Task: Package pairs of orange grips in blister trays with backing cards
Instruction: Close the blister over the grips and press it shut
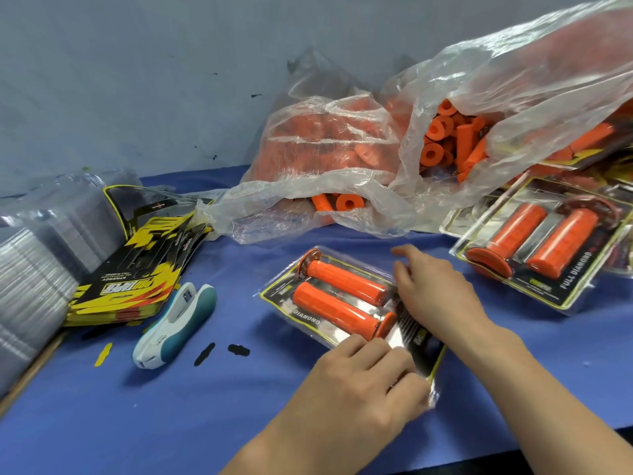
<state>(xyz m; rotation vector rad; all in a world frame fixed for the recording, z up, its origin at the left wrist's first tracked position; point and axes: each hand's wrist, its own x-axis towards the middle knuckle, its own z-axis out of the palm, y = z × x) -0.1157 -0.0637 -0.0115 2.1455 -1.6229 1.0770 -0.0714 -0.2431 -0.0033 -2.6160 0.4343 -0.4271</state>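
**Both hands on the blister pack**

Clear plastic blister tray (301,299) holding two orange rubber grips (342,296) lies mid blue cloth-covered table (137,406). Left hand (370,375) pinches its near black backing card (419,341) end; right hand (435,289) rests loose-fingered at the far edge.

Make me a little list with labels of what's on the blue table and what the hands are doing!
pack in work: blister tray with two orange grips, backing card partly in
left hand: grips the tray's near end
right hand: rests on the tray, fingers loose
finished pack: right
loose grips: plastic bags behind
card stack: left
stapler: beside cards
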